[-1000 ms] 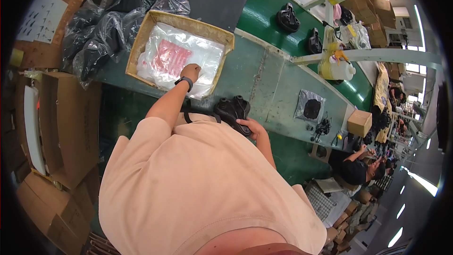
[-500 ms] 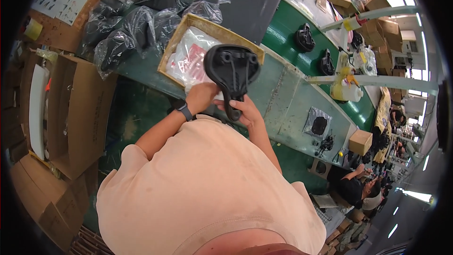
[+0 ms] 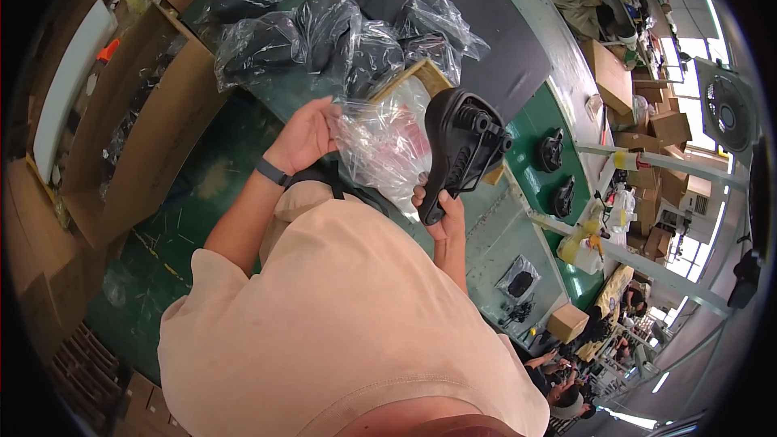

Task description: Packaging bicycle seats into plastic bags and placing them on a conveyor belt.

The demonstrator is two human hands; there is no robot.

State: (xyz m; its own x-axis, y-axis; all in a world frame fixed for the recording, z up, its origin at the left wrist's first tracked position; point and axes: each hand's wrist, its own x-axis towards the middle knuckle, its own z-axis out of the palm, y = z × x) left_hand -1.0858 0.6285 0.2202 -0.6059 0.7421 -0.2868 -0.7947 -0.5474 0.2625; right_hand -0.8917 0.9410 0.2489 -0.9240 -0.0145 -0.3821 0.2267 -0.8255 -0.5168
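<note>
A black bicycle saddle [image 3: 450,123], underside with rails and springs showing, is held up by its nose in my right hand [image 3: 443,217], fingers wrapped round it. My left hand [image 3: 306,136], a dark band on its wrist, pinches the edge of a clear plastic bag [image 3: 374,150] at the saddle's left. The bag hangs spread between my left hand and the saddle. Behind both is a shallow wooden tray [image 3: 427,73], partly hidden, with reddish print showing through the plastic.
Several plastic-wrapped saddles [image 3: 328,32] lie at the far side of the table. Two more saddles [image 3: 551,150] sit on the green conveyor belt [image 3: 530,117] to the right. A large open carton [image 3: 154,137] stands at left. People sit farther down the line at lower right.
My left hand has moved left, away from the saddle, drawing out a clear bag. The right hand has turned the saddle and shifted slightly right. The view has swung left.
</note>
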